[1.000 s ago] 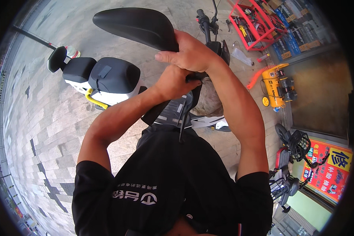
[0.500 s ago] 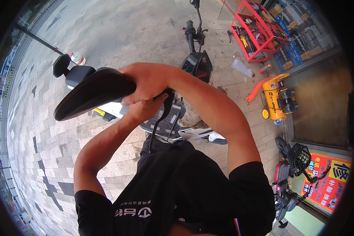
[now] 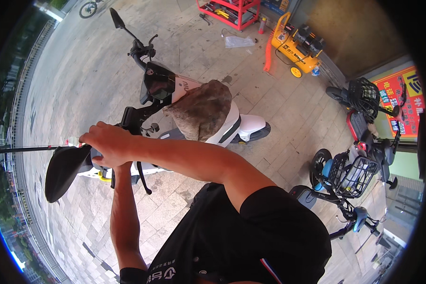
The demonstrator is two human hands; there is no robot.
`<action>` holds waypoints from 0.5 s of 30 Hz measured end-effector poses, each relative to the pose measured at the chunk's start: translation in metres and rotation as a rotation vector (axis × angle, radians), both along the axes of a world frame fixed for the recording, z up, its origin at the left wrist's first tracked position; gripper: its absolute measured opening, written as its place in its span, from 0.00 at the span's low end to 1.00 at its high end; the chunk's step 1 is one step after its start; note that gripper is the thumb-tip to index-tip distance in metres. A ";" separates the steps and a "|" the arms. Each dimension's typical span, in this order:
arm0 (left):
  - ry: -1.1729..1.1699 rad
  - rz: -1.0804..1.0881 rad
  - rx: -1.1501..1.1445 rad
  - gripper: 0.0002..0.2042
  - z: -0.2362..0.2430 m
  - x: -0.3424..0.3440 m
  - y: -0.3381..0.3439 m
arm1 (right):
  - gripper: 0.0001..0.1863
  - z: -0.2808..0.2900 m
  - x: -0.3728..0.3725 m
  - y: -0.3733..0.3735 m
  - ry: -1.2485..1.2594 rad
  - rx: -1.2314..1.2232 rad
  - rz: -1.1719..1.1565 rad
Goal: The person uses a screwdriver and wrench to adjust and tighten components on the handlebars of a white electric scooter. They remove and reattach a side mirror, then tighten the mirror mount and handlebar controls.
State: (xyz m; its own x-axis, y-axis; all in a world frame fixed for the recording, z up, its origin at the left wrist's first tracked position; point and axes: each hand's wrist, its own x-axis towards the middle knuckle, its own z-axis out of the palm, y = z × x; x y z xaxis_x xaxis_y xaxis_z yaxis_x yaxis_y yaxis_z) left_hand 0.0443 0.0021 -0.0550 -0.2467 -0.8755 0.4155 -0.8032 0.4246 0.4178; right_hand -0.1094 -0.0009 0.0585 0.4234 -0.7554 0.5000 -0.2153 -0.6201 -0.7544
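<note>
A black scooter seat [image 3: 64,170] is held out at the left, tilted on edge, underside toward me. My right hand [image 3: 104,142] reaches across and grips its near end from above. My left hand [image 3: 117,166] comes up from below and meets the seat's underside right beneath my right hand, where its fingers are mostly hidden. Just behind the hands stands a white scooter [image 3: 232,125] with black handlebars [image 3: 142,47]; a brown cloth [image 3: 201,109] is draped over its middle.
A yellow air compressor [image 3: 298,40] with an orange coiled hose and a red tool cart [image 3: 232,9] stand at the top. Blue bikes with baskets [image 3: 348,175] are parked at the right. The ground is paved with grey tiles [image 3: 80,85]. A thin pole [image 3: 19,149] crosses the left.
The seat has swung from in front of me down and out to the left, both hands staying on it. The white scooter with the cloth has come into view in the middle.
</note>
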 end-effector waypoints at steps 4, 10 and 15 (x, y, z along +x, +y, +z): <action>0.361 0.110 0.318 0.14 0.015 0.003 -0.008 | 0.28 -0.035 -0.052 0.044 -0.205 -0.124 -0.197; 0.012 0.267 0.088 0.12 0.046 -0.032 0.009 | 0.21 -0.114 -0.214 0.079 -0.046 0.141 -0.107; 0.086 0.453 0.225 0.14 0.043 -0.029 0.015 | 0.21 -0.190 -0.411 0.078 0.204 0.448 -0.222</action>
